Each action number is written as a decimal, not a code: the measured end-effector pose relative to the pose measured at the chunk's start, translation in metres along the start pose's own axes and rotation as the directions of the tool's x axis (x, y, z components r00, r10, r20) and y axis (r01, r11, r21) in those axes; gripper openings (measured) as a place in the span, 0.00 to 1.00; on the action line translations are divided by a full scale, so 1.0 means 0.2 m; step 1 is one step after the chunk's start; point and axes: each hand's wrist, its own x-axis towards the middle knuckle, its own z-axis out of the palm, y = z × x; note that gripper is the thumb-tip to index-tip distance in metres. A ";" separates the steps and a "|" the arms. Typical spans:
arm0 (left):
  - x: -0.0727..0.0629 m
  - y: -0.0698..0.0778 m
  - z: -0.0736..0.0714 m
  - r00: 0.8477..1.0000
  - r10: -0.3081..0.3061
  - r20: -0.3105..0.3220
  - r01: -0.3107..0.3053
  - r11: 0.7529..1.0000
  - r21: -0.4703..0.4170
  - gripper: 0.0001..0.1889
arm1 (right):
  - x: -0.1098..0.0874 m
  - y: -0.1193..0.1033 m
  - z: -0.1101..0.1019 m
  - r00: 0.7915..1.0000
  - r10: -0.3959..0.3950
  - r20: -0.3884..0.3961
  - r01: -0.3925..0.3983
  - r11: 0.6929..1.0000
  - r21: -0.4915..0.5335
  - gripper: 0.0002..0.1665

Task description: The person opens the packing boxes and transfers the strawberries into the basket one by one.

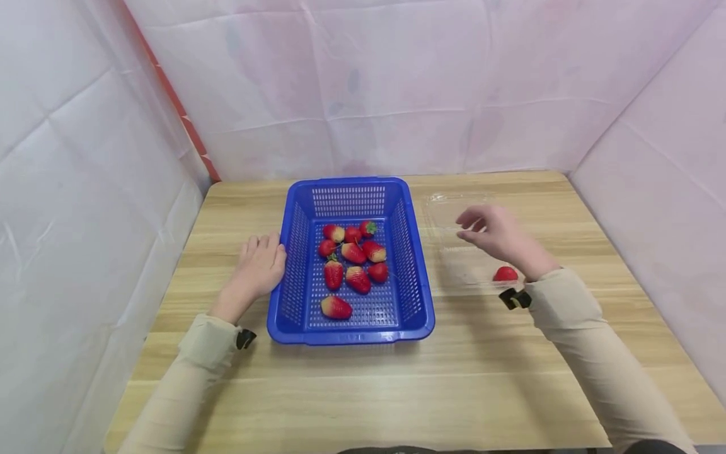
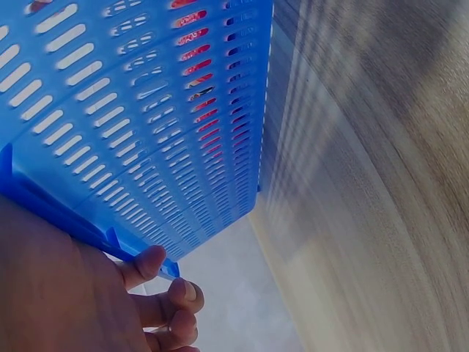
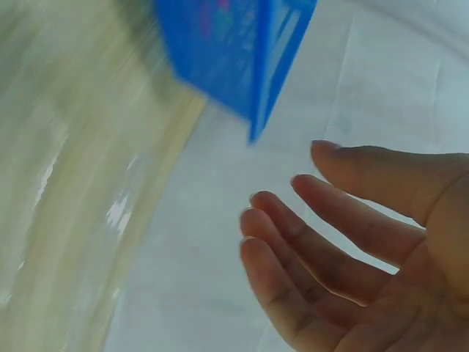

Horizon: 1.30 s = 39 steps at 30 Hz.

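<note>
A blue perforated basket (image 1: pixel 351 337) holds several red strawberries (image 1: pixel 358 279), some with pale tips or green leaves. My left hand (image 1: pixel 261 266) rests against the basket's left rim. In the left wrist view, the left fingers (image 2: pixel 182 295) are loosely bent beside the rim, with the perforated wall rising above them. Over a clear plastic container (image 1: pixel 454 268) hovers my right hand (image 1: pixel 492 234), its fingers relaxed and apart from the thumb, holding nothing. One strawberry (image 1: pixel 505 274) sits in the container's near right corner, close to my right wrist.
Both containers stand on a wood-grain table (image 1: pixel 363 397), the clear one right of the basket. White sheeting (image 1: pixel 397 88) hangs behind the table and along both sides. A red strip (image 1: pixel 180 110) runs down the back left corner.
</note>
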 end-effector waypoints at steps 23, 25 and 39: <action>-0.01 0.01 -0.01 1.000 0.003 0.006 -0.003 1.000 -0.010 0.17 | -0.23 0.45 0.04 0.970 0.233 0.076 -0.224 0.969 -0.104 0.21; -0.01 0.01 -0.01 1.000 0.005 0.003 -0.005 1.000 -0.013 0.17 | -0.23 0.46 0.06 0.961 0.263 0.089 -0.253 0.961 -0.109 0.24; -0.01 0.01 -0.02 1.000 0.006 -0.007 -0.006 1.000 -0.016 0.17 | -0.20 0.50 0.18 0.967 0.248 0.065 -0.244 0.968 -0.065 0.19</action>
